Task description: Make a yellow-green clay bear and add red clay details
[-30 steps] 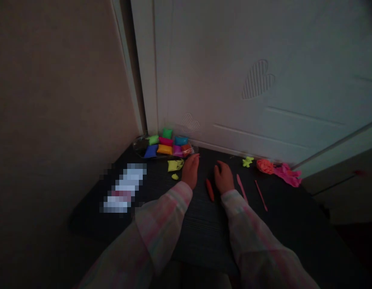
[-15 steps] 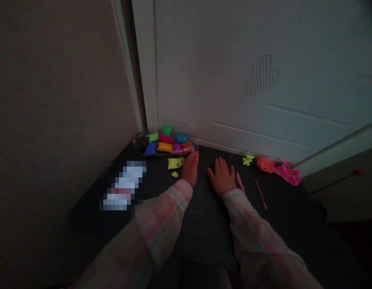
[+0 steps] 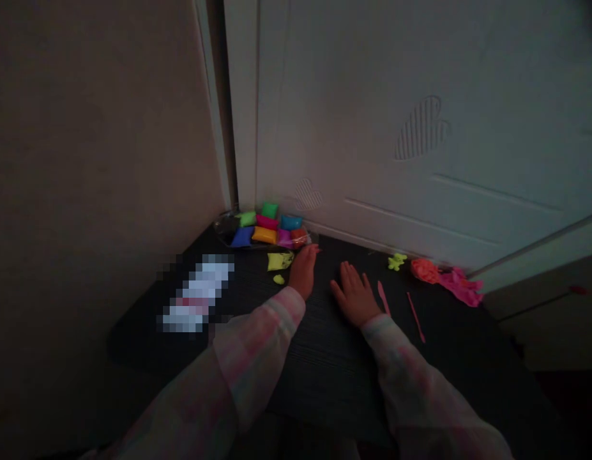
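My left hand [image 3: 303,272] rests on its edge on the dark table, fingers stretched forward; its palm side is hidden from me. Just left of it lie a yellow clay packet [image 3: 280,260], torn at one end, and a small yellow lump [image 3: 279,280]. My right hand [image 3: 357,296] lies palm down and flat, fingers extended and thumb apart. Whatever may be under its palm is hidden. Close to its right side is a pink modelling knife [image 3: 383,297], and farther right a thin pink tool [image 3: 415,317].
Behind my left hand, a clear bag [image 3: 223,229] holds several coloured clay packets [image 3: 265,235]. A pixelated bright panel [image 3: 200,294] lies left. Along the back right are a yellow-green shaped piece [image 3: 397,262], an orange crumpled piece [image 3: 425,271] and a pink one [image 3: 461,286]. A white panel [image 3: 372,128] borders the table.
My right hand has slid slightly toward me and turned a little, its fingers closer together. My left hand stays nearly in place. The view has shifted slightly.
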Demonstrator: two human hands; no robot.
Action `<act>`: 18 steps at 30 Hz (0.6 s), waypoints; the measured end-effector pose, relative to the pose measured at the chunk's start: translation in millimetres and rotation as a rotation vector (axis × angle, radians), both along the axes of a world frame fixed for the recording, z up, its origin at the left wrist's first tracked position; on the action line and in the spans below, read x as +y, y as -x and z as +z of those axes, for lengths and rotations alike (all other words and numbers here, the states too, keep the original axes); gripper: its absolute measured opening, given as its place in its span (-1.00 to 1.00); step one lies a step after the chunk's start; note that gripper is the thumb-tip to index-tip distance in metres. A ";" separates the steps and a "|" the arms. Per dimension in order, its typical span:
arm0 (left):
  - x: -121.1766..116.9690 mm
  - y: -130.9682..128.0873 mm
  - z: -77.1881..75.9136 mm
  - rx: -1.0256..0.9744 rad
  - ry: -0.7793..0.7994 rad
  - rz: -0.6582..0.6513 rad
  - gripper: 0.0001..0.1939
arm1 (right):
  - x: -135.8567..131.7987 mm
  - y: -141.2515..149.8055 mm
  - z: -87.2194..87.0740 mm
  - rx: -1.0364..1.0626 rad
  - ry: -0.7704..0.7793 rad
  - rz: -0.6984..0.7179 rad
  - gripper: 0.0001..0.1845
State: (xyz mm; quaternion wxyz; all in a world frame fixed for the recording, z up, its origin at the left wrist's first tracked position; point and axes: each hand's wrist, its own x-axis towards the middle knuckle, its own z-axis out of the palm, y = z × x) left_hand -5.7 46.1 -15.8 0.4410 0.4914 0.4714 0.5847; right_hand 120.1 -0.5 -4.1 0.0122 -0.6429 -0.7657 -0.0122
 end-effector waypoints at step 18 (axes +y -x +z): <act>9.1 2.3 -6.6 -0.046 0.058 -0.020 -0.55 | -19.9 9.7 -1.2 0.045 0.027 0.457 -0.45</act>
